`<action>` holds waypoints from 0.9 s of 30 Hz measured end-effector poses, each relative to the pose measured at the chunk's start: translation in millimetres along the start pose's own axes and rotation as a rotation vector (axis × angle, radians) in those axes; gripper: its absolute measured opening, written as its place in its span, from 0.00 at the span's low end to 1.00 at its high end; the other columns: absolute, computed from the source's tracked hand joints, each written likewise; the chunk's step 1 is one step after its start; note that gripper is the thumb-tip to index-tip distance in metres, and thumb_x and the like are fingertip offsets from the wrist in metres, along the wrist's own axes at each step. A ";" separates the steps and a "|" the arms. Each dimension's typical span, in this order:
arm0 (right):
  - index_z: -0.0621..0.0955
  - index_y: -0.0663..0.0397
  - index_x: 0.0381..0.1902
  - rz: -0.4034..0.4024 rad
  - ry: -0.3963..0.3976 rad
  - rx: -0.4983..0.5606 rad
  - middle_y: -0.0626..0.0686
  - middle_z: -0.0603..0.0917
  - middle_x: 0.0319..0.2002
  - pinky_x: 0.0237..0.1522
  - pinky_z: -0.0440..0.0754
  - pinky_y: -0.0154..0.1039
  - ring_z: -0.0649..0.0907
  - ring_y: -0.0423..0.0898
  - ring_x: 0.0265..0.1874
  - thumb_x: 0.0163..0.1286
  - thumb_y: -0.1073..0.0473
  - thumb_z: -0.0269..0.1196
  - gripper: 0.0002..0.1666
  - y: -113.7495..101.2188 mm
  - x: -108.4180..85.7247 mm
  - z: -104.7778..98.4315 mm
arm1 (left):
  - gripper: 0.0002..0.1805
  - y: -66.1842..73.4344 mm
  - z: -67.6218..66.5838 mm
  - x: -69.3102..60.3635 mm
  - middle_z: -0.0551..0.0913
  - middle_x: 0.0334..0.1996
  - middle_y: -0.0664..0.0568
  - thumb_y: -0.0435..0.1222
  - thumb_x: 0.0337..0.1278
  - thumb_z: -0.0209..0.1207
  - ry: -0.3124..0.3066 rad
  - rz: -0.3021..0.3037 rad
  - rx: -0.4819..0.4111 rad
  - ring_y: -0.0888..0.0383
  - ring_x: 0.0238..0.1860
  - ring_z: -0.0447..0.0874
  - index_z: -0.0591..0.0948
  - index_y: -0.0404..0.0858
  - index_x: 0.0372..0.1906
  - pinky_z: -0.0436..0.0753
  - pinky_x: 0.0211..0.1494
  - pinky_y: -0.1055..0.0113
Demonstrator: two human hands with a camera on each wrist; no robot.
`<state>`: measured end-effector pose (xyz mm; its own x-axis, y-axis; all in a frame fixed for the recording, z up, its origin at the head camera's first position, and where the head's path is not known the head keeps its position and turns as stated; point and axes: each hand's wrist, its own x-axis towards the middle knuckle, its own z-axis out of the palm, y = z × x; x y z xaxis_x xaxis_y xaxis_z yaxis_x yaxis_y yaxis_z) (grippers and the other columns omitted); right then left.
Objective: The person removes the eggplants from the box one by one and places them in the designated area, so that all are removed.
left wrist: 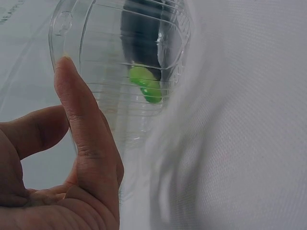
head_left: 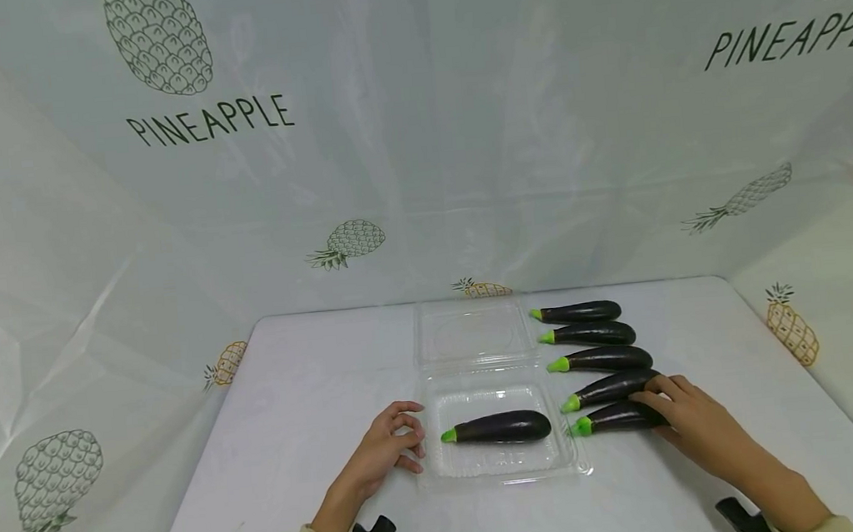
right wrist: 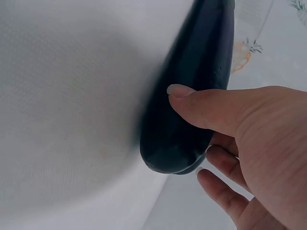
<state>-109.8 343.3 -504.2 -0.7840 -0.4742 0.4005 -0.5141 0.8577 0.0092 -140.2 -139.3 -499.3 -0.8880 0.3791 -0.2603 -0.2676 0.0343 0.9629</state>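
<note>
A dark purple eggplant [head_left: 503, 428] with a green stem lies in the base of a clear plastic clamshell box [head_left: 487, 466], whose lid lies folded back. At the box's left edge is my left hand [head_left: 390, 446], fingers slightly bent; in the left wrist view the index finger [left wrist: 79, 110] overlaps the rim. Over on the right, my right hand [head_left: 690, 419] holds the blunt end of the nearest eggplant [head_left: 622, 417] in the row. Its thumb [right wrist: 201, 105] lies across that eggplant, with the other fingers on the far side, partly hidden.
Several more eggplants [head_left: 599, 359] lie in a column right of the box, stems pointing left. The box lid [head_left: 474, 333] reaches toward the back of the white table [head_left: 314, 367]. A pineapple-print sheet [head_left: 461, 130] hangs behind and at the sides.
</note>
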 end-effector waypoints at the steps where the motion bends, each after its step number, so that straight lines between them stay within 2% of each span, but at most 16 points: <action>1: 0.87 0.56 0.47 -0.004 0.009 -0.003 0.53 0.81 0.44 0.42 0.87 0.55 0.82 0.56 0.45 0.31 0.71 0.87 0.39 0.3 0.8 0.8 | 0.27 0.2 0.1 0.0 0.75 0.40 0.51 0.26 0.73 0.58 0.000 0.001 0.000 0.58 0.32 0.80 0.65 0.25 0.70 0.87 0.28 0.68; 13: 0.86 0.58 0.48 -0.005 0.038 -0.011 0.55 0.81 0.44 0.42 0.86 0.57 0.82 0.57 0.44 0.31 0.71 0.88 0.40 2.4 9.3 7.2 | 0.27 -0.4 0.4 0.4 0.75 0.40 0.51 0.25 0.72 0.56 0.000 0.005 0.003 0.57 0.31 0.80 0.64 0.25 0.71 0.87 0.28 0.67; 27: 0.86 0.59 0.49 0.052 0.007 -0.015 0.58 0.82 0.46 0.42 0.86 0.58 0.82 0.61 0.46 0.37 0.71 0.86 0.37 -1.5 16.9 7.8 | 0.26 -1.0 -0.1 1.7 0.75 0.40 0.52 0.24 0.72 0.56 -0.006 0.004 0.002 0.58 0.31 0.80 0.64 0.24 0.71 0.87 0.28 0.67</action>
<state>-125.0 332.5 -504.6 -0.8072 -0.4272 0.4074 -0.4672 0.8841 0.0015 -141.5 -138.8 -500.7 -0.8866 0.3852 -0.2561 -0.2635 0.0345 0.9640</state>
